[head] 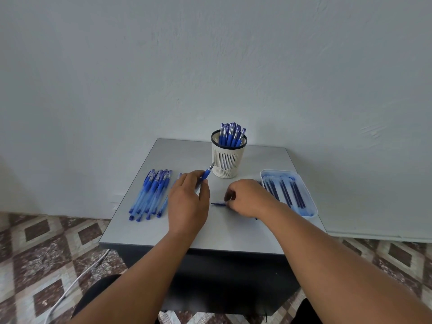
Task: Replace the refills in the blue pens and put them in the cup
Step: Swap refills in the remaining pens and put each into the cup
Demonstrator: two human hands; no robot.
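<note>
Head cam looking down at a small grey table (145, 232): left hand (188, 202) grips a blue pen (207, 174), tip pointing up toward the cup (228, 157), which is already packed with pens. Right hand (249, 198) has its fingers curled, pinching a small blue piece (218, 203) on the tabletop. Loose pens (152, 192) lie in a bunch at the left, refills (286, 191) sit in a tray (313, 206) on the right
</note>
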